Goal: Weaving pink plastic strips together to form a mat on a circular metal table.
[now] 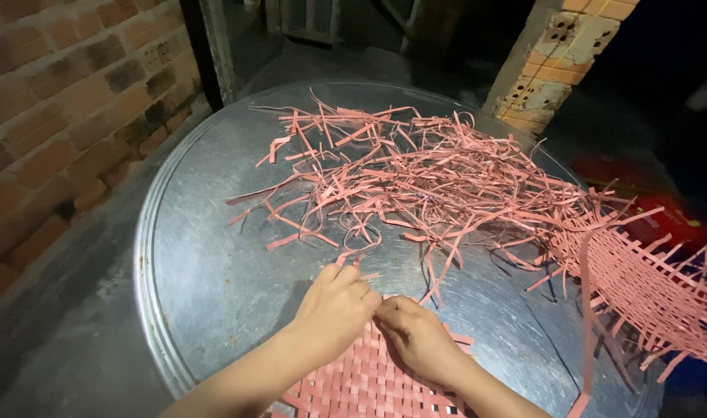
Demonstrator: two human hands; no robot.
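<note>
We have a small woven pink mat [369,379] begun at the near rim of the round metal tray [214,255]; our left hand [334,310] and right hand [419,337] pinch strips at its far edge. The loose strip pile [415,170] remains unwoven. Bare tray lies leftward; a looser woven piece [647,286] overhangs the right rim.

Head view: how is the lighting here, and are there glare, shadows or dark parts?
Head view: one light from the camera side falls on the round metal tray, which shows soft glare; the pink strips cast thin shadows; the left hand and right hand on the woven mat are sharp; the background beyond the brick wall is nearly black.
</note>
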